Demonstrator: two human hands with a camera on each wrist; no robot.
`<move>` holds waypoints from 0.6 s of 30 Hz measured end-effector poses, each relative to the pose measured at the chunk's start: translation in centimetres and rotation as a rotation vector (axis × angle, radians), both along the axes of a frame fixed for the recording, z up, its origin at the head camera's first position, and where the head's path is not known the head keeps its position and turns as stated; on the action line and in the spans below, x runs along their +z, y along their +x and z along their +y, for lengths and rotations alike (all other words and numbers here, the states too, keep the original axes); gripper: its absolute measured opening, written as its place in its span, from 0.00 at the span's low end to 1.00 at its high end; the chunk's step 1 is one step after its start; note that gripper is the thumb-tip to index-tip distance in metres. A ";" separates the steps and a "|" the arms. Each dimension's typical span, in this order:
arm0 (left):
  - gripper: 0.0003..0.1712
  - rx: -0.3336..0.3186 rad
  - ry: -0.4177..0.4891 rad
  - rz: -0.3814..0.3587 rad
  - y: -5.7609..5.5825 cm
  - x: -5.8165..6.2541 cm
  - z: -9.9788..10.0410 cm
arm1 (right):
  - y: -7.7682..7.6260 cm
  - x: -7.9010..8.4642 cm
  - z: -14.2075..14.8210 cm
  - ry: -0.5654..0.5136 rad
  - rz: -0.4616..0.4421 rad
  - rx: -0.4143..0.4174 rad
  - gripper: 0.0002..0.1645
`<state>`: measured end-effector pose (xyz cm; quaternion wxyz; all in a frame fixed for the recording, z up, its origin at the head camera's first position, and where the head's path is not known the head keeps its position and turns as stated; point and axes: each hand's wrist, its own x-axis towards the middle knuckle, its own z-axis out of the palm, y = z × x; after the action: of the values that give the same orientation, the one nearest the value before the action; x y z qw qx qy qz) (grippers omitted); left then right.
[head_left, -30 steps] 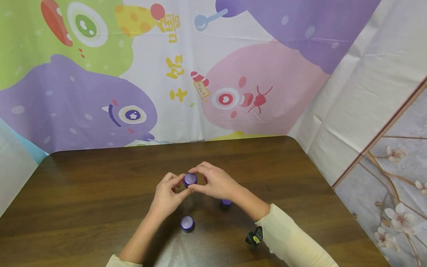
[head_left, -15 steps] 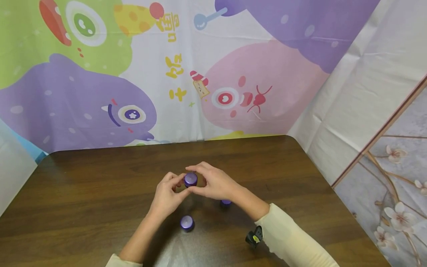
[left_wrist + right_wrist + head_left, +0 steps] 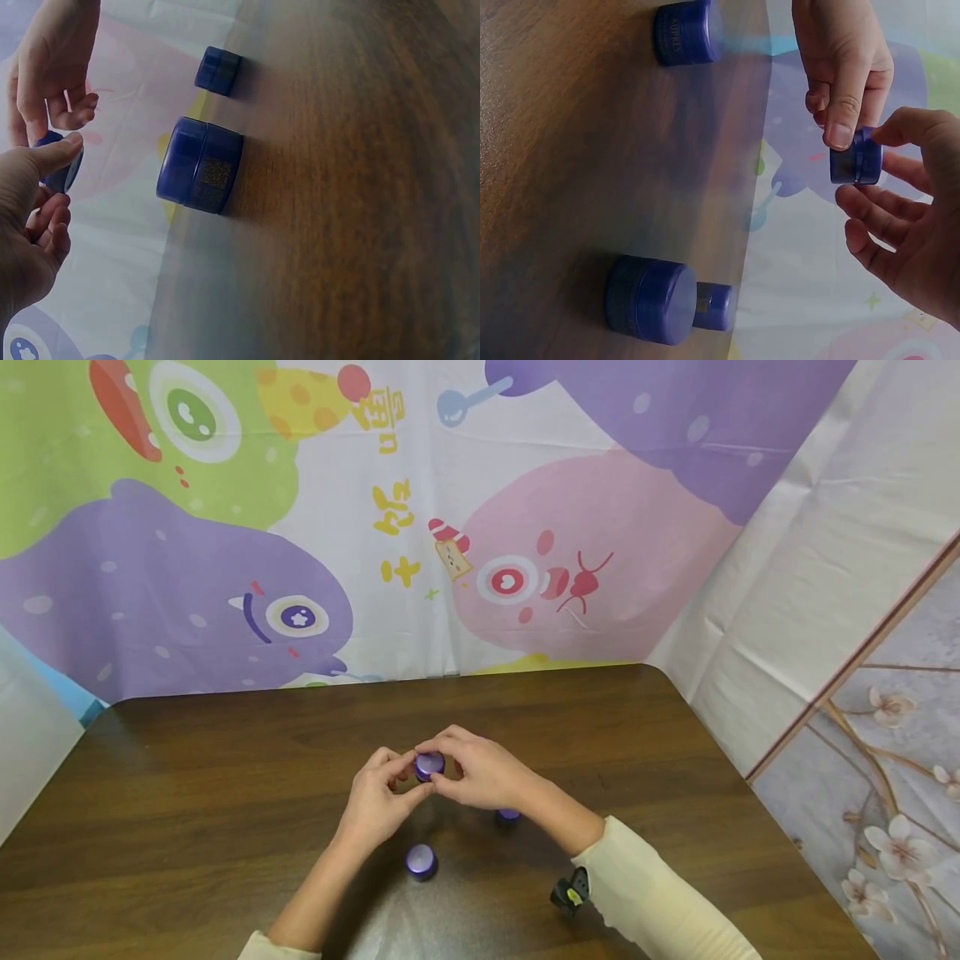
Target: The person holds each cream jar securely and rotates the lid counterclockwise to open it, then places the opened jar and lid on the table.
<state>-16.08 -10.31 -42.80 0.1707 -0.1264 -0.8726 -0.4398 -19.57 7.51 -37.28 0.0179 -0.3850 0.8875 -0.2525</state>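
A small blue-purple cream jar (image 3: 430,765) with a shiny lid is held up between both hands over the table. My left hand (image 3: 372,802) pinches its lower part between thumb and fingers. My right hand (image 3: 487,772) has thumb and index finger at the sides of the lid (image 3: 871,156), its other fingers spread below in the right wrist view. A seam shows between lid and body. Another jar (image 3: 422,862) stands on the table nearer me. A larger jar (image 3: 200,165) and a smaller one (image 3: 217,71) stand beyond it, partly covered by my right arm in the head view.
The brown wooden table (image 3: 225,827) runs back to a cartoon-printed cloth (image 3: 405,635). A flowered panel (image 3: 885,760) stands along the right. A black strap device (image 3: 572,893) sits at my right sleeve.
My right thumb and fingers opened a little around the lid half a second ago, then closed back on it in a shifted position. The left hand and the jar stay nearly in place.
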 end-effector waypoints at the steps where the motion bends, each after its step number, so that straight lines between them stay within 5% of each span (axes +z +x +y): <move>1: 0.26 0.000 0.002 -0.001 0.0 0.0 0.0 | 0.1 0.0 0.0 -0.005 -0.002 0.001 0.26; 10: 0.26 0.005 0.007 -0.004 0.0 -0.1 -0.1 | 0.0 0.0 0.0 -0.007 0.018 -0.072 0.24; 18: 0.27 0.001 0.001 0.008 0.0 0.0 -0.1 | -0.1 0.0 -0.1 0.005 0.024 -0.002 0.23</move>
<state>-16.03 -10.37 -42.79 0.1743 -0.1277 -0.8719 -0.4395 -19.64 7.44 -37.27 0.0080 -0.3870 0.8887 -0.2459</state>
